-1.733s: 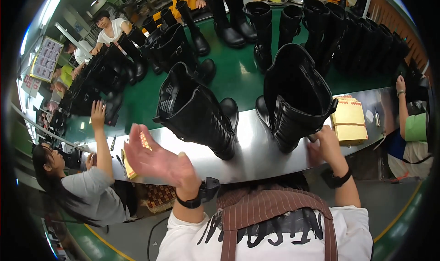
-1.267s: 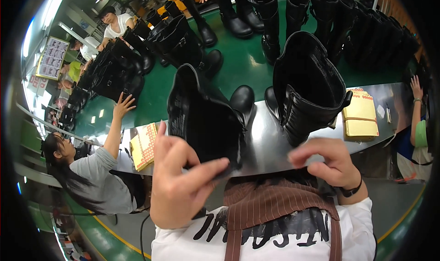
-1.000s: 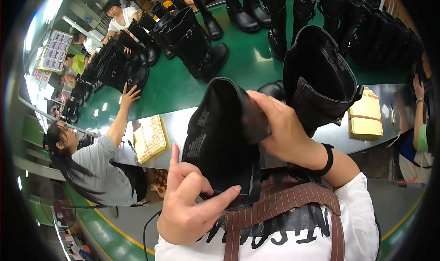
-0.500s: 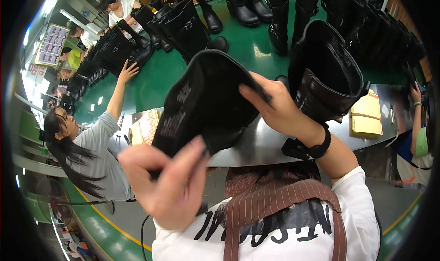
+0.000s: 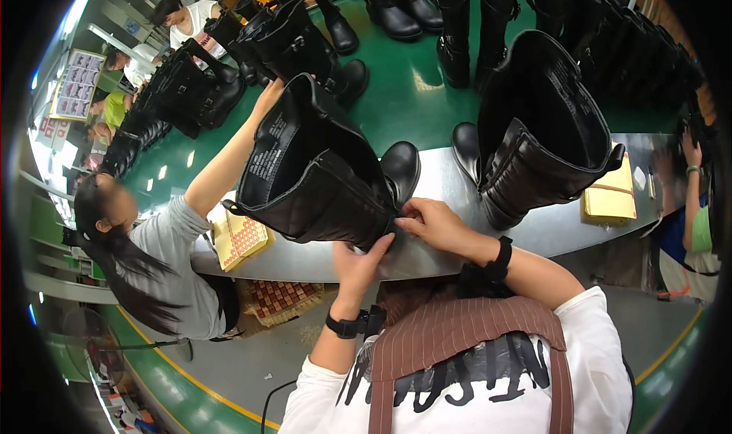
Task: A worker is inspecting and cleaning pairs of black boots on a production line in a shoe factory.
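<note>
A tall black leather boot point(image 5: 324, 199) stands before me at the metal edge of the table, its wide shaft leaning left and its toe pointing away. My left hand point(image 5: 357, 268) grips the boot low at the ankle, thumb against the leather and fingers partly hidden behind it. On the right side of the same ankle, my right hand point(image 5: 441, 229) has its fingers pinched together; any small part between them is too small to make out. Another tall black boot point(image 5: 526, 178) stands upright to the right, apart from my hands, its shaft open at the top.
Several black boots point(image 5: 393, 18) line the far side of the green tabletop point(image 5: 427, 117). Yellow stacks of paper lie left point(image 5: 238, 239) and right point(image 5: 610, 204) on the metal strip. At left, a co-worker in grey point(image 5: 164, 270) reaches across toward boots; another person's arm point(image 5: 692, 178) shows far right.
The boot that I held tilted by its shaft now stands on the table. Both my hands have moved down to its ankle. The co-worker's arm has shifted right, behind the boot.
</note>
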Tool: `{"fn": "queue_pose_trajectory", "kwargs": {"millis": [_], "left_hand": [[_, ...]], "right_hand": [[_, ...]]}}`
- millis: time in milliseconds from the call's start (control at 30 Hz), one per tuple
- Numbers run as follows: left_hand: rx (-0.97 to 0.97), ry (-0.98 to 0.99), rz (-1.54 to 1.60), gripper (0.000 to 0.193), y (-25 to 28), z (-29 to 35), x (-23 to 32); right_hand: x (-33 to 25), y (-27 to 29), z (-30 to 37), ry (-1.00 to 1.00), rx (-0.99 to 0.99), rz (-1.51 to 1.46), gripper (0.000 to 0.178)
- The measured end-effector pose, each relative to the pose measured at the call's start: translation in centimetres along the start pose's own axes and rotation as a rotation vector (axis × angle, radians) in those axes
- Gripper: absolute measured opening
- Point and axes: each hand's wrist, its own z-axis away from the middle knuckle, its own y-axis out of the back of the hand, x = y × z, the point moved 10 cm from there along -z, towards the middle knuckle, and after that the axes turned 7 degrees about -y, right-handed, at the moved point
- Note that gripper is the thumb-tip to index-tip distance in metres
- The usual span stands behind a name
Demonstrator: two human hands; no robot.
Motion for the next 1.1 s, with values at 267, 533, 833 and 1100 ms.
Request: {"fn": "queue_pose_trajectory", "kwargs": {"millis": [267, 533, 833, 1100], "left_hand": [[0.016, -0.014, 0.031, 0.033, 0.8, 0.1, -2.1], [-0.059, 0.019, -0.181, 0.033, 0.5, -0.1, -2.4], [-0.027, -0.018, -0.154, 0.042, -0.4, -0.3, 0.3], [0.000, 0.066, -0.143, 0.060, -0.6, -0.2, -1.1]], "right_hand": [[3.4, -5.0, -1.4, -0.317, -0.435, -0.246, 0.036], [-6.2, -2.6, 0.3, -0.020, -0.332, -0.472, 0.034], [-22.1, 3.4, 4.7, 0.254, -0.360, -0.563, 0.038], [-24.4, 9.5, 17.5, 1.106, 0.315, 0.314, 0.016]]}}
